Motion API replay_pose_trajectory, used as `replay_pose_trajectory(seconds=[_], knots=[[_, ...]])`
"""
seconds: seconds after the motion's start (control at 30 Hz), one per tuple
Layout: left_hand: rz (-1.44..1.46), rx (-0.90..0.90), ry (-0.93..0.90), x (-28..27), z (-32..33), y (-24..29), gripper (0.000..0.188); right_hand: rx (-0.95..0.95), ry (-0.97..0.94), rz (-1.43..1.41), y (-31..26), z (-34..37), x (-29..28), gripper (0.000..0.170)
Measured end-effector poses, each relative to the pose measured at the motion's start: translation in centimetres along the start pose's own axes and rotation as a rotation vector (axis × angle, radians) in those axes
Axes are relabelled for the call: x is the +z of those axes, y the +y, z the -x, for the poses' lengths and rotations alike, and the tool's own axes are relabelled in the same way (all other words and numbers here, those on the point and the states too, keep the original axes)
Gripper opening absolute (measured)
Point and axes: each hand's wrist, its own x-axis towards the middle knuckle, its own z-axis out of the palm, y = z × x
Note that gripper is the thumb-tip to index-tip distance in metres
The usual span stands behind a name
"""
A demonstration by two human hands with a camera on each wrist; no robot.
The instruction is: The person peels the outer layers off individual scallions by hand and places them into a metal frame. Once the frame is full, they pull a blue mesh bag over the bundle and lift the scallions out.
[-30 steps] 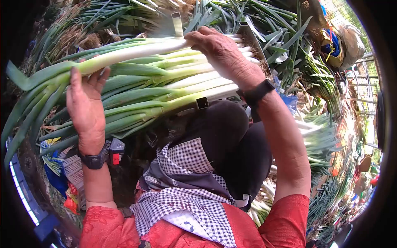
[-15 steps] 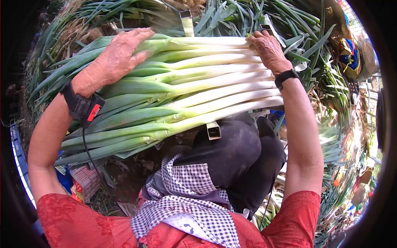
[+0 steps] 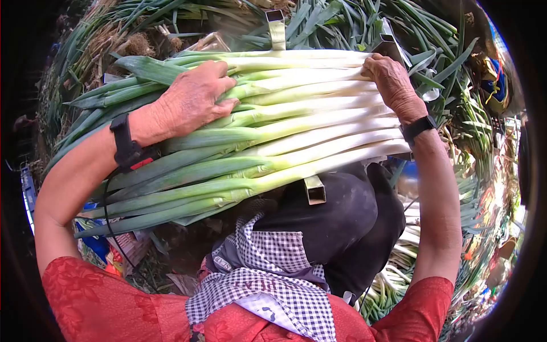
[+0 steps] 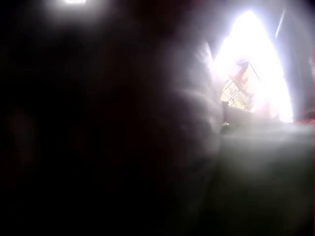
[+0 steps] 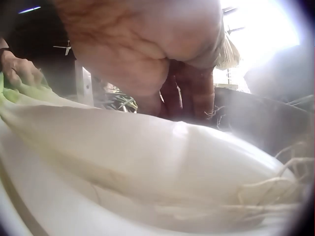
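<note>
Lying side by side over the person's knees, a row of leeks points its white bases to the right. The left hand rests on the green leaves, grip loosely bent, thumb and fingers apart. The right hand reaches down over the far bases; whether its grip pinches one, I cannot tell. A square metal tube juts out beneath, beside black trousers. Beyond lie heaped green leaves.
</note>
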Motion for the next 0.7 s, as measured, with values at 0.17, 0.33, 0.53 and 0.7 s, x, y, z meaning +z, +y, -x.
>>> replay_pose_trajectory(seconds=[0.17, 0.33, 0.53, 0.7], knots=[[-0.136, 0.116, 0.151, 1.7, -1.5, -2.5, 0.023, -0.03, 0.041, -0.031, 0.4, -1.9, 0.7, 0.012], [-0.309, 0.072, 0.187, 1.2, -0.8, -1.1, 0.032, 0.117, -0.008, -0.465, -6.1, -0.5, -0.7, 0.026], [-0.262, 0.034, 0.228, -1.7, 0.7, -4.4, 0.038, -0.099, 0.02, -0.525, -5.2, 1.5, 1.9, 0.04], [-0.285, -0.11, 0.087, -6.0, 7.1, -6.9, 0.03, -0.069, -0.022, -0.549, -5.9, 1.6, 1.2, 0.039]])
